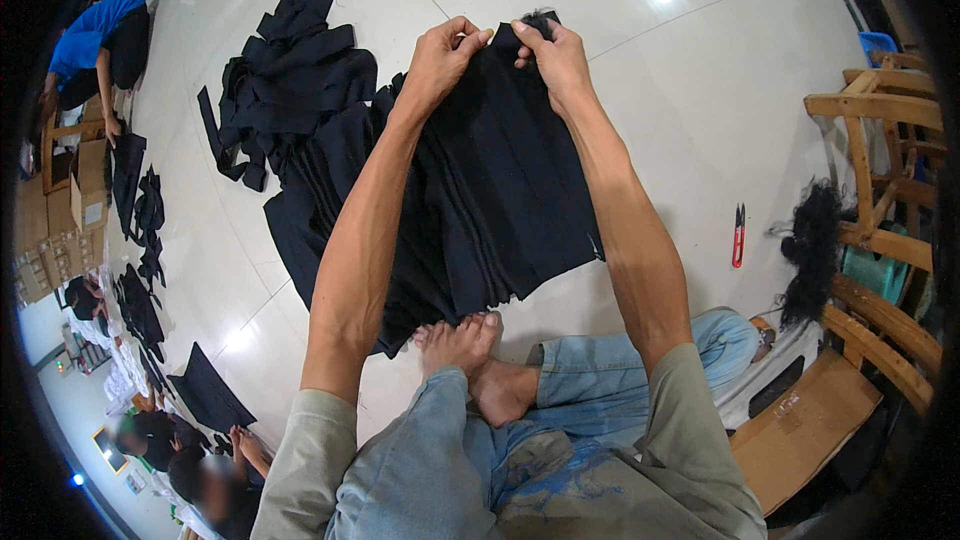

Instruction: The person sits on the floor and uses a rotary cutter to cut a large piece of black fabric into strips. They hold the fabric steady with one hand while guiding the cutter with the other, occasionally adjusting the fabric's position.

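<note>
A stack of black fabric pieces (500,200) lies on the white tiled floor (680,110) in front of my crossed bare feet (470,360). My left hand (440,60) pinches the far edge of the top piece. My right hand (552,58) grips the same edge just beside it, and the two hands almost touch. Both arms reach straight out over the stack. More loose black pieces (290,80) are heaped behind and to the left of the stack.
Red thread snips (738,235) lie on the floor at right. Wooden chairs (880,130), a tuft of black threads (812,250) and flat cardboard (805,430) stand at right. Other people (100,40) sit at left among black cloth (140,240) and cardboard boxes (88,185).
</note>
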